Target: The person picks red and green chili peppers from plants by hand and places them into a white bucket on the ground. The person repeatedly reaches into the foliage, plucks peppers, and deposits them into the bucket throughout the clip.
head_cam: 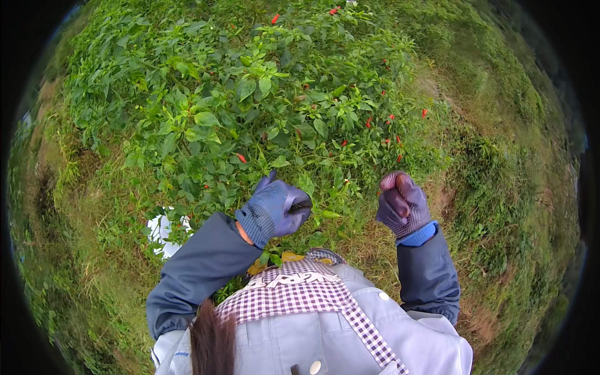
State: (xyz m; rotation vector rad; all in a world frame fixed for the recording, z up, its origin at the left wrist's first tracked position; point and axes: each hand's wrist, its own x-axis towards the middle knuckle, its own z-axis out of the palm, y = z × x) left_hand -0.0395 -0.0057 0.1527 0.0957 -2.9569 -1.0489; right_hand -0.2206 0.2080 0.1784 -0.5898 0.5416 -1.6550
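Observation:
A leafy chili pepper plant (262, 108) with red and green fruit stands before me. My left hand (286, 208), in a blue-purple knit work glove, is at its near edge with the fingers curled round. The hollow of that hand is dark, so whether it holds anything is hidden. Just right of it hangs a green chili pepper (331, 214), apart from the glove. My right hand (402, 204), in a similar glove, is raised at the plant's lower right. Its fingers are folded into a fist, and no object shows in it. A red chili pepper (241, 158) hangs above my left hand.
More red chili peppers (369, 123) dot the plant's right side. A white object (164, 232), partly behind leaves, lies left of my left forearm. A checked apron (286, 297) covers my front, with something yellow (291, 257) at its far edge. Grass and weeds (492, 187) surround the plant.

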